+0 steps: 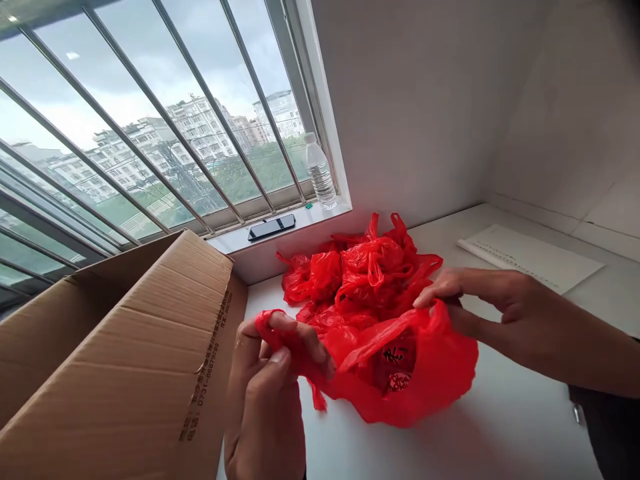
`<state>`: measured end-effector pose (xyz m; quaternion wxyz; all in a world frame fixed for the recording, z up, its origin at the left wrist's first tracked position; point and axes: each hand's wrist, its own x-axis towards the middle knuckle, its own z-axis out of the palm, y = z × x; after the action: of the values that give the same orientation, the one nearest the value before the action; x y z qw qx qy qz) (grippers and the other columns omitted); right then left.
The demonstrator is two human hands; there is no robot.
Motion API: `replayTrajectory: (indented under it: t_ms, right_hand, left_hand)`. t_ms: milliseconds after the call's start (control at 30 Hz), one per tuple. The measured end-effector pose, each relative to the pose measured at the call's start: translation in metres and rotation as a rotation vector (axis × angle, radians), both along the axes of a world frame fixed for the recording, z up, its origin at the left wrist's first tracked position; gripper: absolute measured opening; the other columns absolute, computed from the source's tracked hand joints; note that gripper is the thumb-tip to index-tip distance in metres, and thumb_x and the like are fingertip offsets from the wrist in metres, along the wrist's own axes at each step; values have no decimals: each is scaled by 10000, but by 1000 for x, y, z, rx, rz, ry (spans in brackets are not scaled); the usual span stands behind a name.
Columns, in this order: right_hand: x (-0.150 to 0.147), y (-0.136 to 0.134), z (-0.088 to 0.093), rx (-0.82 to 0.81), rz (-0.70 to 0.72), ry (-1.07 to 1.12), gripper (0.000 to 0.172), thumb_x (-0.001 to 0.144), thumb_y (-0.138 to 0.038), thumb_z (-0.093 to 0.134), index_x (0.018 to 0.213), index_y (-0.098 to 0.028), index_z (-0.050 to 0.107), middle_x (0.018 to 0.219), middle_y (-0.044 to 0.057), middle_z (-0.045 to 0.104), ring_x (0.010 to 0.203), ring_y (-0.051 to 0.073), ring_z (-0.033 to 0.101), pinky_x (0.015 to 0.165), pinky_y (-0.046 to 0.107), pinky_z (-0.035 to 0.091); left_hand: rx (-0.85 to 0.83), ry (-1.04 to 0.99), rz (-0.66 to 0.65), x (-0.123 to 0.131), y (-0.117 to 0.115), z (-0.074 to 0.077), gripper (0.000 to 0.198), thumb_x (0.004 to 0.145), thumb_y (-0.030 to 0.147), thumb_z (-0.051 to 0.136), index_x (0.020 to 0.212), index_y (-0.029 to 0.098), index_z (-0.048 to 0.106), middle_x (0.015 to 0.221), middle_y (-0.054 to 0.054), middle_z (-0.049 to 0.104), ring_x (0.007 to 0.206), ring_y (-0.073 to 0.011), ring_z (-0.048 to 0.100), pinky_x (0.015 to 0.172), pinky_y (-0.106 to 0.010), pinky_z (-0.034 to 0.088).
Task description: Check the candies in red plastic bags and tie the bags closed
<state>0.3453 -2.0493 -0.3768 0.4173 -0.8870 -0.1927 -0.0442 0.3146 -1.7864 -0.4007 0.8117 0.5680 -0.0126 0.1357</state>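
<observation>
Between my two hands hangs a red plastic bag (440,380), its mouth stretched wide toward me. My left hand (273,373) is closed on one handle, which loops over the fingers. On the other side, my right hand (465,300) pinches the bag's rim near the other handle. Inside lies something with dark printed characters (395,370), seen through red film; its kind I cannot make out. Right behind the held bag, a heap of knotted red plastic bags (370,260) rests on the white table (345,453), their contents hidden.
At the left stands an open cardboard box (150,333) with a raised flap. A phone (273,227) and a clear plastic bottle (320,173) are on the windowsill beside the barred window. A white notepad (530,257) lies at the back right, near the wall.
</observation>
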Motion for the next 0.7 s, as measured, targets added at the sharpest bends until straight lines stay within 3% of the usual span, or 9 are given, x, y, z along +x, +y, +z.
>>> replayTrajectory:
  t_ms: [133, 333, 400, 467, 567, 700]
  right_hand:
    - [7, 8, 4, 125, -102, -10, 182, 956, -478, 648, 1030, -342, 744, 1056, 0, 706, 979, 198, 642, 746, 284, 521]
    - [3, 10, 12, 212, -281, -53, 149, 976, -419, 622, 1004, -330, 739, 730, -26, 646, 641, 135, 591, 557, 249, 498]
    - [2, 8, 13, 243, -290, -94, 166, 987, -429, 598, 987, -319, 722, 758, -17, 667, 698, 155, 638, 611, 267, 535]
    - [2, 7, 13, 276, -292, -103, 179, 997, -427, 583, 994, -300, 709, 913, 4, 721, 874, 195, 696, 769, 311, 573]
    - [3, 6, 13, 372, -179, -36, 206, 1042, -411, 508, 1029, -298, 680, 906, 6, 744, 907, 194, 711, 841, 331, 575]
    - [-1, 6, 14, 398, 12, 20, 256, 1072, -417, 416, 1082, -308, 647, 599, -41, 596, 546, 153, 586, 595, 304, 540]
  left_hand:
    - [110, -21, 101, 1, 2, -1, 87, 901, 201, 612, 925, 273, 652, 863, -6, 679, 752, -187, 655, 695, -294, 570]
    - [235, -111, 248, 0, 4, -6, 168, 849, 176, 715, 948, 309, 741, 968, -5, 712, 974, -256, 693, 857, -376, 598]
    - [230, -110, 242, -1, 5, -6, 186, 860, 203, 716, 979, 339, 755, 963, 4, 731, 962, -265, 709, 858, -397, 605]
    - [235, -74, 190, -2, 4, -7, 168, 888, 253, 694, 1015, 333, 770, 983, -14, 750, 971, -275, 720, 854, -395, 606]
    - [245, -6, 111, -2, 1, -10, 176, 881, 299, 704, 1031, 281, 795, 1010, -65, 768, 1031, -303, 717, 844, -374, 611]
    - [217, -18, 73, 2, -6, -14, 190, 863, 307, 733, 1040, 264, 785, 905, -61, 761, 884, -267, 737, 805, -355, 615]
